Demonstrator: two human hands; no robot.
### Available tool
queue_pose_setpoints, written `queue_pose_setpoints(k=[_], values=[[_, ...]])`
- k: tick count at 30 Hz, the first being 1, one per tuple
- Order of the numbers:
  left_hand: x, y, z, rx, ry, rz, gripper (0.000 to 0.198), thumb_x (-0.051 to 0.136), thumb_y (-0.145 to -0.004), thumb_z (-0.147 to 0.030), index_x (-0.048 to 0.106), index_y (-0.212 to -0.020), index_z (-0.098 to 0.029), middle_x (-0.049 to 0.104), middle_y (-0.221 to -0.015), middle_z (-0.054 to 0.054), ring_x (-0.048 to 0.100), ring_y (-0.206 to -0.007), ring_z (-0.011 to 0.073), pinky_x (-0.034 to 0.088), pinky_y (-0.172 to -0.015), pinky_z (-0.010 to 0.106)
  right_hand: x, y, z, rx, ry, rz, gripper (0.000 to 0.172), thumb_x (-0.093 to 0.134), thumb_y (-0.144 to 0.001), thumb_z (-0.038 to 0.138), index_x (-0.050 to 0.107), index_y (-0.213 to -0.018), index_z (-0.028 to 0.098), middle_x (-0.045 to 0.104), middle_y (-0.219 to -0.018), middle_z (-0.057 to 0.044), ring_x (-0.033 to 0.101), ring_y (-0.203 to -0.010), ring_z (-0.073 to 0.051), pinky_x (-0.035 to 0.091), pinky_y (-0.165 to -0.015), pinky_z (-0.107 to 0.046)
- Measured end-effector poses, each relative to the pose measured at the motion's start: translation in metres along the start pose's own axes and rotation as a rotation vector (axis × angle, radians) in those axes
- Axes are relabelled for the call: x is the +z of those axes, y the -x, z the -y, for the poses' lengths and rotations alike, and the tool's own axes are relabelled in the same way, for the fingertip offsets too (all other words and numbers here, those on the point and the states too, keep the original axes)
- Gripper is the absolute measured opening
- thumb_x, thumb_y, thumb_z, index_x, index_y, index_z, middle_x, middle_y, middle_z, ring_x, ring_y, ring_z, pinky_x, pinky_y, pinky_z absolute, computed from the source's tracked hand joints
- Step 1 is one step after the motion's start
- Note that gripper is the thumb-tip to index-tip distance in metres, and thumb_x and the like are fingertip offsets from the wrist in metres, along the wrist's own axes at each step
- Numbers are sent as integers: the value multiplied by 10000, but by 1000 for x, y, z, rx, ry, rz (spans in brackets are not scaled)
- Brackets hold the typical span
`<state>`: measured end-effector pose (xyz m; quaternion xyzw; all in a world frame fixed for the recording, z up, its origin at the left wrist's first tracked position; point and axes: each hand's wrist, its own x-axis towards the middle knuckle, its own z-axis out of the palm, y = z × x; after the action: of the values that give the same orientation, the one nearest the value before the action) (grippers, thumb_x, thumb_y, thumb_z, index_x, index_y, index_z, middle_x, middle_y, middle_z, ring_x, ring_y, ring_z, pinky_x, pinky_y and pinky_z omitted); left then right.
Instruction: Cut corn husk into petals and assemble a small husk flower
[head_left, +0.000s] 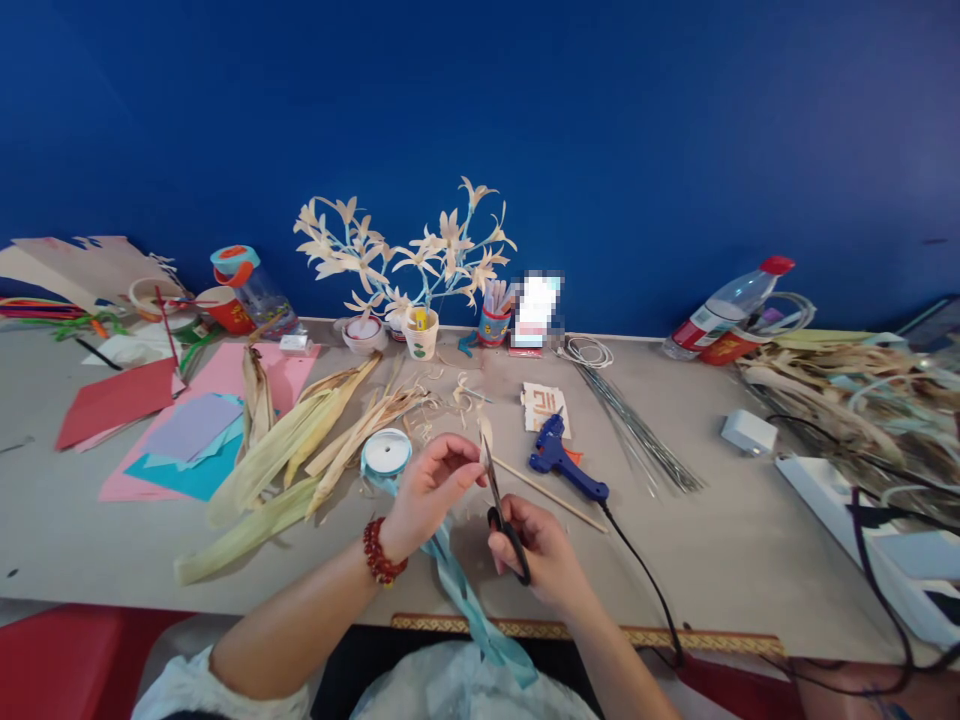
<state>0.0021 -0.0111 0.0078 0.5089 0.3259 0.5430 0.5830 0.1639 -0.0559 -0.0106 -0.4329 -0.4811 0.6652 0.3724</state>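
Observation:
My right hand (541, 548) grips black-handled scissors (510, 545), whose blades point up and away from me. Beside the blades, my left hand (435, 490) pinches a small pale piece of corn husk (486, 435) between thumb and fingertips. The husk piece stands up at the blade tips; whether the blades touch it I cannot tell. Behind my left wrist sits a ribbon spool (387, 452), and its light blue ribbon (461, 590) trails under the hand and over the table's front edge. A thin wooden stick (555, 495) lies just beyond the scissors.
Corn husks (289, 450) and coloured paper (187, 440) spread on the left. A blue glue gun (559, 455) with a black cord rests right of centre, near metal wires (645, 430). Husk flowers (442, 245) stand in a cup behind. A power strip (855, 540) lies at right.

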Motion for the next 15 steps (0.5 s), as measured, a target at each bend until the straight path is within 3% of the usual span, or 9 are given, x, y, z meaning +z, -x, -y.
queue_pose_setpoints(k=[3, 15], values=[[0, 0, 0, 12, 13, 24, 114, 631, -852, -245, 576, -802, -158, 541, -823, 2, 596, -706, 107, 473, -685, 245, 0, 0, 0, -4, 1, 9, 559, 734, -632, 664, 406, -679, 214, 482, -516, 61, 411, -460, -82, 309, -469, -210], [0, 1, -1, 35, 62, 25, 146, 656, -833, -273, 569, -788, -164, 554, -843, 7, 583, -702, 111, 485, -681, 254, 4, -2, -3, -71, 28, 38, 522, 673, -703, 666, 423, -700, 207, 501, -543, 44, 444, -479, -95, 321, -491, -219]])
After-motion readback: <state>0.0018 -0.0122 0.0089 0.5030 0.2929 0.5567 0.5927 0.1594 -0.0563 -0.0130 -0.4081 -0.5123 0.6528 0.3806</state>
